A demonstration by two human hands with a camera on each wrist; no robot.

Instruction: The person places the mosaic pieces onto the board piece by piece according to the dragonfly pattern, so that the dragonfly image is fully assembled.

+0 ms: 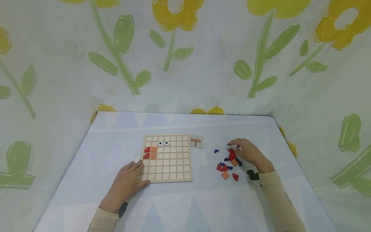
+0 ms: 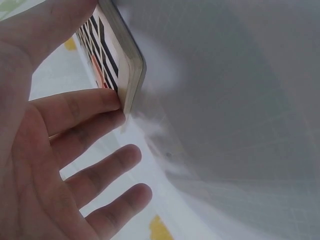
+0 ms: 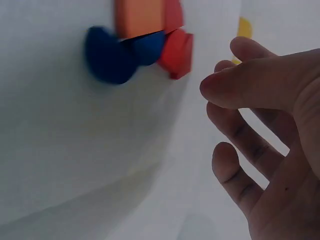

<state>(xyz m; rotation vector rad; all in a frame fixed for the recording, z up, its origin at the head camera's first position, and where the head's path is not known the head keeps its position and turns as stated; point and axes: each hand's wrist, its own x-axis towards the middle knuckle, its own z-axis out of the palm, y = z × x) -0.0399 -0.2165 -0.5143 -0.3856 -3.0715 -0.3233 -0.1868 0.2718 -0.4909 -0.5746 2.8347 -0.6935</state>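
My left hand (image 1: 125,181) rests at the near left corner of a wooden grid board (image 1: 173,168). Its thumb lies by the front edge and its fingertips touch the left side. On the board sit two round eye pieces (image 1: 166,143), two red quarter-circle pieces (image 1: 146,156) and two orange square pieces (image 1: 153,149). My right hand (image 1: 248,152) hovers over the loose pieces with loosely bent fingers and nothing between them. Under it lie red pieces (image 1: 232,156), an orange square (image 1: 234,162) and a dark blue half-circle (image 3: 107,55).
A small pattern card (image 1: 196,141) lies by the board's right side. Several more loose pieces are spread nearer me, among them an orange square (image 1: 224,175) and a red quarter-circle (image 1: 235,177). A flowered cloth (image 1: 185,87) stands behind the table (image 1: 121,125).
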